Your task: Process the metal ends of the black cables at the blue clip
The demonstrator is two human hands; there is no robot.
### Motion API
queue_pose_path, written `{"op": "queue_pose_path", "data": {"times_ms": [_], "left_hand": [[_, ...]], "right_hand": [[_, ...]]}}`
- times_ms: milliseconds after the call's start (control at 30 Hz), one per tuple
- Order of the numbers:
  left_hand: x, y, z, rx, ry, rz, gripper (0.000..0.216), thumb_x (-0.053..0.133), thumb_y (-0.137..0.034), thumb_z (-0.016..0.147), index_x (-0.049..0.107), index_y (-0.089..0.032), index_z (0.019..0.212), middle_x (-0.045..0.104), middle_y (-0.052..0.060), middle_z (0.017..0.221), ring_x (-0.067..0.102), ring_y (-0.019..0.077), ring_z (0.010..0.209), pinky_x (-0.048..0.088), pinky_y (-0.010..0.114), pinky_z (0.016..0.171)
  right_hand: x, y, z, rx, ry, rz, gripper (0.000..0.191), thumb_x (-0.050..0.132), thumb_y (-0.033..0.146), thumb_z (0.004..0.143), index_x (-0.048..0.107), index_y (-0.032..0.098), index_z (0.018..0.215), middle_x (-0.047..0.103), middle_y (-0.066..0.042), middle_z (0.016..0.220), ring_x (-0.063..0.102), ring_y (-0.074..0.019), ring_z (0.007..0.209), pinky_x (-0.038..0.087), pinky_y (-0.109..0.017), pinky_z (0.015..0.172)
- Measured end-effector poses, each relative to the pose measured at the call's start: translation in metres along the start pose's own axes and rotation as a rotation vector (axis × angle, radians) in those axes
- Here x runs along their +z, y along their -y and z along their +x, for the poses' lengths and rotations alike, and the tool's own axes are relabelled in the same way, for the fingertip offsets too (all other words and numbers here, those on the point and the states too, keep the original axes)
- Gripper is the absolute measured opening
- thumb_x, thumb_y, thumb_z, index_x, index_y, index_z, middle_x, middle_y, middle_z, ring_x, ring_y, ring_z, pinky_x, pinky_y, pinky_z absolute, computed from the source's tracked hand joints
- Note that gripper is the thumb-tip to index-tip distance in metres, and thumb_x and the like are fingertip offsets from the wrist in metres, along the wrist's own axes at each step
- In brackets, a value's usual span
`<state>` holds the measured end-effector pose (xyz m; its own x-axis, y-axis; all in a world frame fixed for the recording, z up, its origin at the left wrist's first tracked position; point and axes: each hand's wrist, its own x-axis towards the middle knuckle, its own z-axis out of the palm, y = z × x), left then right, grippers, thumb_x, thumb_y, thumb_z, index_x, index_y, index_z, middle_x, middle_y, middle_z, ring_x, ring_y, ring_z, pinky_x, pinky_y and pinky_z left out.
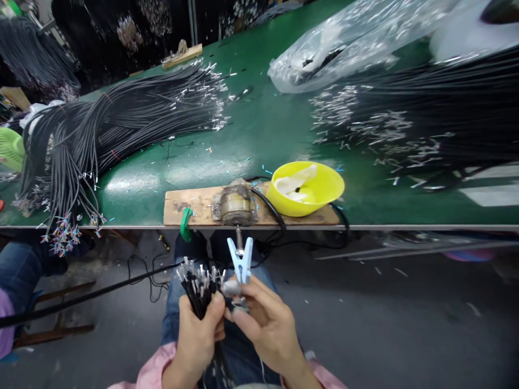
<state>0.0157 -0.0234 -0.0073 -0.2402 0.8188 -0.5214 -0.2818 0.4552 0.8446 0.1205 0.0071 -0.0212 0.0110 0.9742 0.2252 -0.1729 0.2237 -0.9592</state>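
My left hand (198, 329) is closed round a bundle of black cables (198, 286), whose silvery ends point up past my thumb. Just right of it, my right hand (267, 321) has its thumb and fingers drawn together, beside the cable ends. What sits between those fingertips is too small and blurred to make out. Directly above them is a light blue clothes peg (241, 260), at the end of the metal shaft (239, 235) of a small motor (237, 202). The motor is fixed on a wooden board (194, 202) at the table's edge.
A yellow bowl (286, 204) with white pieces stands on the board, near a green clamp (186, 224). Black cable bundles lie on the green table (259, 124) at left (141, 113) and right (446, 113). Clear plastic bags (344, 43) lie behind. Another person's leg (20, 270) shows at left.
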Motion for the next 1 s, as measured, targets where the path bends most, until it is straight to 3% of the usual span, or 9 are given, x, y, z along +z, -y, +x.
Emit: {"op": "queue_pose_path", "data": {"times_ms": [200, 333, 400, 467, 567, 667, 733, 800, 1000], "left_hand": [[0.004, 0.008, 0.000, 0.071, 0.008, 0.044, 0.043, 0.072, -0.054, 0.063, 0.046, -0.021, 0.068, 0.048, -0.004, 0.046, 0.032, 0.0048, 0.031, 0.029, 0.020, 0.028], [0.001, 0.015, -0.001, 0.138, -0.043, 0.078, 0.041, 0.075, -0.052, 0.060, 0.050, -0.021, 0.068, 0.048, -0.004, 0.045, 0.038, 0.0074, 0.032, 0.035, 0.022, 0.029], [-0.003, 0.016, 0.000, 0.143, -0.007, 0.110, 0.038, 0.071, -0.053, 0.064, 0.053, -0.020, 0.069, 0.054, -0.001, 0.047, 0.040, 0.0078, 0.032, 0.036, 0.022, 0.029], [-0.007, 0.018, 0.006, 0.169, 0.044, 0.140, 0.037, 0.071, -0.054, 0.065, 0.057, -0.020, 0.068, 0.061, 0.002, 0.050, 0.041, 0.0085, 0.031, 0.036, 0.023, 0.028], [-0.008, 0.020, 0.022, 0.255, 0.095, 0.173, 0.038, 0.075, -0.054, 0.057, 0.060, -0.020, 0.052, 0.064, 0.005, 0.050, 0.051, 0.0137, 0.035, 0.045, 0.027, 0.033], [-0.004, 0.018, 0.034, 0.296, 0.156, 0.204, 0.042, 0.076, -0.051, 0.059, 0.058, -0.021, 0.036, 0.066, 0.007, 0.047, 0.062, 0.0216, 0.044, 0.056, 0.034, 0.048], [-0.004, 0.012, 0.031, 0.350, 0.208, 0.228, 0.032, 0.078, -0.044, 0.058, 0.064, -0.021, 0.041, 0.069, 0.008, 0.053, 0.066, 0.0251, 0.051, 0.058, 0.038, 0.055], [-0.006, 0.003, 0.020, 0.438, 0.115, 0.262, 0.015, 0.079, -0.034, 0.060, 0.072, -0.021, 0.057, 0.071, 0.008, 0.062, 0.068, 0.0264, 0.057, 0.059, 0.039, 0.057], [-0.006, -0.014, -0.003, 0.529, -0.013, 0.303, 0.007, 0.078, -0.027, 0.062, 0.073, -0.022, 0.062, 0.070, 0.005, 0.063, 0.068, 0.0242, 0.059, 0.059, 0.037, 0.061]], "right_hand": [[0.009, -0.005, -0.008, 0.134, -0.069, 0.193, 0.022, 0.061, 0.029, 0.082, 0.056, 0.020, 0.063, 0.049, 0.002, 0.059, 0.044, -0.0101, 0.044, 0.037, -0.020, 0.037], [0.009, -0.006, -0.009, -0.222, -0.262, -0.130, 0.017, 0.060, 0.012, 0.080, 0.058, 0.020, 0.065, 0.051, 0.001, 0.060, 0.048, -0.0128, 0.056, 0.041, -0.023, 0.052], [0.004, -0.003, -0.007, -0.287, -0.227, -0.162, 0.015, 0.061, 0.011, 0.079, 0.062, 0.021, 0.067, 0.054, 0.000, 0.061, 0.050, -0.0141, 0.060, 0.042, -0.025, 0.058], [-0.002, -0.001, -0.002, -0.081, -0.055, 0.044, 0.012, 0.065, 0.023, 0.080, 0.064, 0.021, 0.068, 0.056, -0.001, 0.062, 0.050, -0.0145, 0.059, 0.041, -0.026, 0.055], [-0.010, -0.001, 0.006, 0.397, 0.193, 0.484, 0.029, 0.074, 0.046, 0.068, 0.065, 0.019, 0.064, 0.053, 0.000, 0.059, 0.047, -0.0127, 0.053, 0.036, -0.024, 0.048], [-0.016, -0.004, 0.015, 0.659, 0.286, 0.621, 0.037, 0.083, 0.047, 0.050, 0.066, 0.015, 0.057, 0.047, 0.003, 0.050, 0.037, -0.0076, 0.045, 0.027, -0.021, 0.043], [-0.019, -0.006, 0.023, 0.704, 0.285, 0.595, 0.036, 0.086, 0.042, 0.045, 0.067, 0.013, 0.055, 0.046, 0.004, 0.047, 0.033, -0.0057, 0.043, 0.022, -0.020, 0.041], [-0.021, -0.006, 0.033, 0.690, 0.232, 0.581, 0.033, 0.086, 0.039, 0.047, 0.066, 0.013, 0.052, 0.043, 0.005, 0.043, 0.029, -0.0051, 0.042, 0.020, -0.020, 0.040], [-0.009, 0.008, 0.060, 0.550, 0.071, 0.610, 0.040, 0.074, 0.057, 0.061, 0.069, 0.017, 0.064, 0.053, 0.002, 0.052, 0.039, -0.0094, 0.045, 0.036, -0.023, 0.047]]}}
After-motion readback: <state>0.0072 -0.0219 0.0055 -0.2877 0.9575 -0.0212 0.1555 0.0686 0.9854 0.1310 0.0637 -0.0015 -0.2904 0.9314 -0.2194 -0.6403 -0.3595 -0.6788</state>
